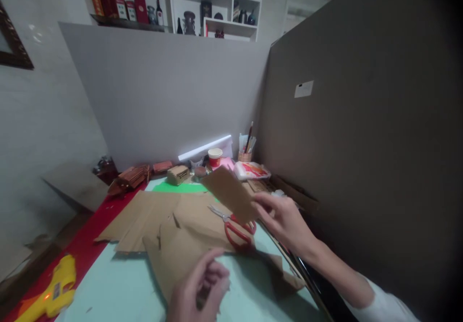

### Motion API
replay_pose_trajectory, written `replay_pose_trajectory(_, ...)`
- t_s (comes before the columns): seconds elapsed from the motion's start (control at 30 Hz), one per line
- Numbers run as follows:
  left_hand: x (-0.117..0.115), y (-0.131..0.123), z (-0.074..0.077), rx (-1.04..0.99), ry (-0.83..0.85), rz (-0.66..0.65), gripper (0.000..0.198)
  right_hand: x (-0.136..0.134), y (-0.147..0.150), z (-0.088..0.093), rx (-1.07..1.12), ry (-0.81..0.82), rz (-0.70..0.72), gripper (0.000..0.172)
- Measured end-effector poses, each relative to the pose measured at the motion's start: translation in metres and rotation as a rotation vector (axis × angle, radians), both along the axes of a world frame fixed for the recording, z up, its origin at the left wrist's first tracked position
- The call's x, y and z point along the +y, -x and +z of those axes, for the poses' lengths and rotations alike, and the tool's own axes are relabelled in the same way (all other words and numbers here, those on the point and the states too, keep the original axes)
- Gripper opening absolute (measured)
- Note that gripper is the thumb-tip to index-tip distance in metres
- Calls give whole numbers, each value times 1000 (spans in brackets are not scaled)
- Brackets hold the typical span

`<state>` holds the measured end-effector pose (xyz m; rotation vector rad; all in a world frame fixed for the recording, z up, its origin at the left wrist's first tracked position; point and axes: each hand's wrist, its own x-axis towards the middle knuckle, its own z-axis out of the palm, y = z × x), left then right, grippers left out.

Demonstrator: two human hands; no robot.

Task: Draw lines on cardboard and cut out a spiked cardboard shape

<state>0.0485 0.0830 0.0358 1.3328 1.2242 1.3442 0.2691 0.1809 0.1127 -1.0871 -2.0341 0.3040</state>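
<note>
My right hand point(284, 223) pinches a small rectangular piece of cardboard point(229, 191) by its near right corner, raised above the table. Under that piece lie scissors point(237, 232) with red handles, their blades parted and pointing to the far left. My left hand point(200, 288) is low in front, with fingers loosely curled and the thumb apart; nothing shows in it. Just beyond it, a bent cardboard sheet point(177, 252) overlaps larger flat cardboard sheets point(148, 216). The left hand's blur hides whether it touches the bent sheet.
A yellow glue gun point(54, 290) lies at the near left on a red cloth point(90, 237). Along the back stand a paper cup point(215, 157), a brush holder point(245, 156), a small cardboard box point(178, 175) and a white packet point(251, 170). Grey panels point(173, 90) enclose the table's back and right.
</note>
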Motion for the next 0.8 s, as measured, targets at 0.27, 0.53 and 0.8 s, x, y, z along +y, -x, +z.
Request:
replay_pose_trajectory(0.27,-2,5,41,-695,190,120,50,-88,30,-20,-338,-467,273,74)
replay_pose_trajectory(0.53,5,18,41,-828,201,110,34,-80,56,-33,24,-258,78,48)
replay_pose_trajectory(0.8,5,31,36,-783,195,157,40,-41,79,-39,557,580,90,48)
